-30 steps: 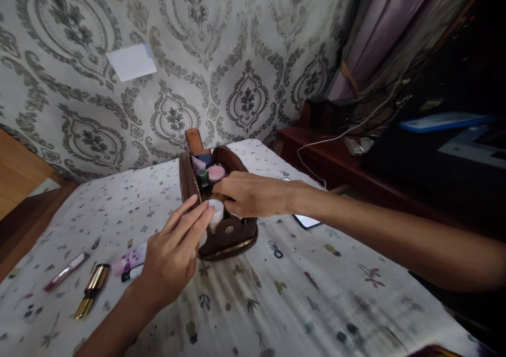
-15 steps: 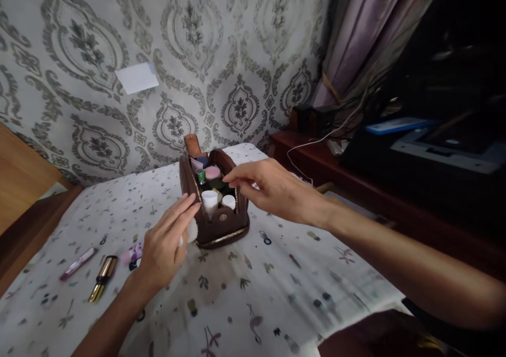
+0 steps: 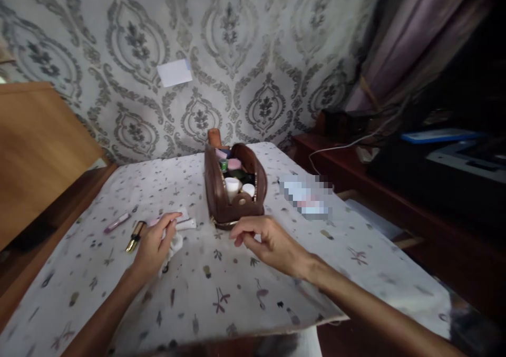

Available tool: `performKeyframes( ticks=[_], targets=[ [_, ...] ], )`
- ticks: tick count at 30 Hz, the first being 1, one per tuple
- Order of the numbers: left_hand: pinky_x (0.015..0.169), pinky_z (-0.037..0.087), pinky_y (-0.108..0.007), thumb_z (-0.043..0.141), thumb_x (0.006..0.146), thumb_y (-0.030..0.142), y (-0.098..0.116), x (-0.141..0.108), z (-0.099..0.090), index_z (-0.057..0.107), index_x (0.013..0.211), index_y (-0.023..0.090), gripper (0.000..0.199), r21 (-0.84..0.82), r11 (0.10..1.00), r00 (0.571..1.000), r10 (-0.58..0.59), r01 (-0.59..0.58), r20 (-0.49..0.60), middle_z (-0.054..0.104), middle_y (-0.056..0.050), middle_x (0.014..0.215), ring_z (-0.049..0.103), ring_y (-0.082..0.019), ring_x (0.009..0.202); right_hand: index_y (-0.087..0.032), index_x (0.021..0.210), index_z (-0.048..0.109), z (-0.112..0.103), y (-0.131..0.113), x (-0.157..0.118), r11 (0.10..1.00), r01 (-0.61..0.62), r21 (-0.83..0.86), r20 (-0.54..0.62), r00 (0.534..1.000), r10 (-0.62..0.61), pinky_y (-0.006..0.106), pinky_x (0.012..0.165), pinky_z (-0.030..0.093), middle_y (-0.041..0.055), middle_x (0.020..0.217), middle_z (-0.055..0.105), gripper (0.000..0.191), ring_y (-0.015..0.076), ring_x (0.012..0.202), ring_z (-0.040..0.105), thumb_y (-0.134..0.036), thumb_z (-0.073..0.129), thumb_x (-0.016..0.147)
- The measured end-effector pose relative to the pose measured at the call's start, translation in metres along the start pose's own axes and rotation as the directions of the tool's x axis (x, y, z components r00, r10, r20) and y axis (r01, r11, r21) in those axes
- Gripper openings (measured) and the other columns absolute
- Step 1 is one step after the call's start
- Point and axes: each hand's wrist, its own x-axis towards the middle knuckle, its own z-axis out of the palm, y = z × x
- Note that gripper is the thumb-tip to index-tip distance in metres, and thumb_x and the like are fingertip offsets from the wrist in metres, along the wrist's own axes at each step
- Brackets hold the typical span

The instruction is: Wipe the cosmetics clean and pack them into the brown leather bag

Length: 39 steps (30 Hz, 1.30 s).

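Observation:
A brown makeup bag (image 3: 215, 199) stands unzipped on the patterned cloth. Inside it are a white-capped container (image 3: 232, 187), a smaller white lid (image 3: 248, 190), a pink round item (image 3: 234, 164) and a green-topped item (image 3: 224, 165). My left hand (image 3: 154, 243) hovers by a white tube (image 3: 187, 223) and a crumpled white item (image 3: 174, 245), thumb and fingers apart; no grip on either shows. My right hand (image 3: 272, 243) is in front of the bag, fingers loosely bent with a gap to the thumb, nothing seen in them.
A gold-and-black lipstick (image 3: 136, 237) and a slim pinkish tube (image 3: 117, 223) lie left of my left hand. A blurred-out light blue item (image 3: 304, 196) is right of the bag. A white cable (image 3: 348, 147) crosses the dark red furniture (image 3: 308, 146). Patterned wallpaper rises behind.
My right hand has come out of the bag's opening to its front. My left hand has moved away from the bag's side toward the loose items. The view has shifted.

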Motion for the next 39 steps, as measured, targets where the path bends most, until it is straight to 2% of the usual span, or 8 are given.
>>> performKeyframes(
  ticks=[6, 10, 16, 21, 23, 31, 35, 39],
  targets=[
    [0.064, 0.048, -0.025, 0.036, 0.101, 0.039, -0.013, -0.028, -0.009, 0.068, 0.106, 0.019, 0.038, 0.04, 0.993, 0.986, -0.117, 0.113, 0.121, 0.068, 0.001, 0.07, 0.064, -0.015, 0.062, -0.017, 0.086, 0.072, 0.063, 0.012, 0.018, 0.935, -0.237, 0.264, 0.238, 0.955, 0.176, 0.025, 0.057, 0.046, 0.001, 0.067, 0.07, 0.013, 0.0155, 0.062, 0.067, -0.023, 0.061, 0.081],
    [0.072, 0.049, -0.027, 0.038, 0.1, 0.042, -0.03, -0.034, -0.029, 0.066, 0.099, 0.019, 0.036, 0.017, 0.961, 0.962, -0.275, 0.274, 0.006, 0.071, -0.003, 0.084, 0.064, -0.017, 0.075, -0.016, 0.088, 0.069, 0.094, 0.011, 0.037, 0.753, -0.416, 0.51, 0.292, 0.907, 0.303, 0.024, 0.055, 0.045, 0.0009, 0.071, 0.071, 0.02, 0.0135, 0.059, 0.065, -0.028, 0.069, 0.073],
    [0.081, 0.05, -0.028, 0.037, 0.095, 0.043, -0.093, -0.031, -0.06, 0.062, 0.102, 0.014, 0.039, -0.233, 0.816, 0.756, -0.577, 0.529, -0.308, 0.07, -0.008, 0.097, 0.062, -0.02, 0.091, -0.015, 0.086, 0.069, 0.126, 0.0, 0.061, 0.49, -0.469, 0.735, 0.269, 0.865, 0.424, 0.021, 0.054, 0.043, 0.0023, 0.072, 0.072, 0.019, 0.0099, 0.058, 0.064, -0.024, 0.072, 0.07],
    [0.108, 0.043, -0.039, 0.046, 0.09, 0.043, -0.124, -0.045, -0.042, 0.058, 0.128, 0.013, 0.05, -0.114, 0.924, 0.93, -0.367, 0.364, -0.007, 0.062, -0.016, 0.135, 0.056, -0.026, 0.125, -0.015, 0.09, 0.069, 0.156, 0.008, 0.064, 0.441, -0.418, 0.794, 0.27, 0.893, 0.359, 0.021, 0.056, 0.042, 0.0011, 0.073, 0.073, 0.027, 0.0089, 0.058, 0.064, -0.028, 0.076, 0.067],
    [0.113, 0.039, -0.043, 0.046, 0.089, 0.043, -0.128, -0.049, -0.028, 0.056, 0.132, 0.014, 0.053, -0.044, 0.956, 0.953, -0.286, 0.292, 0.105, 0.06, -0.016, 0.139, 0.053, -0.028, 0.13, -0.016, 0.088, 0.069, 0.165, 0.017, 0.062, 0.455, -0.391, 0.8, 0.251, 0.907, 0.339, 0.021, 0.056, 0.042, -0.0002, 0.07, 0.072, 0.031, 0.0089, 0.056, 0.063, -0.034, 0.078, 0.065],
    [0.094, 0.05, -0.045, 0.047, 0.081, 0.034, -0.137, -0.042, -0.011, 0.063, 0.12, 0.019, 0.045, 0.167, 0.952, 0.962, -0.269, 0.257, 0.054, 0.067, -0.011, 0.104, 0.062, -0.03, 0.104, -0.017, 0.088, 0.067, 0.171, 0.036, 0.059, 0.587, -0.385, 0.713, 0.35, 0.92, 0.178, 0.022, 0.054, 0.041, -0.0024, 0.071, 0.068, 0.048, 0.0093, 0.055, 0.062, -0.053, 0.085, 0.062],
    [0.071, 0.052, -0.034, 0.052, 0.074, 0.038, -0.116, -0.038, -0.015, 0.059, 0.096, 0.022, 0.027, -0.017, 0.918, 0.916, -0.398, 0.397, -0.046, 0.064, -0.002, 0.082, 0.062, -0.023, 0.078, -0.016, 0.094, 0.066, 0.177, 0.04, 0.06, 0.572, -0.365, 0.734, 0.348, 0.926, 0.144, 0.022, 0.054, 0.045, -0.0013, 0.074, 0.066, 0.064, 0.0118, 0.06, 0.065, -0.062, 0.087, 0.055],
    [0.054, 0.044, -0.025, 0.055, 0.079, 0.043, -0.072, -0.033, -0.013, 0.057, 0.101, 0.023, 0.03, -0.255, 0.864, 0.885, -0.462, 0.434, -0.061, 0.059, 0.003, 0.074, 0.053, -0.016, 0.06, -0.018, 0.107, 0.063, 0.183, 0.041, 0.06, 0.45, -0.351, 0.821, 0.331, 0.935, 0.126, 0.026, 0.06, 0.052, -0.0001, 0.089, 0.065, 0.078, 0.0166, 0.075, 0.071, -0.063, 0.09, 0.049]
  ],
)
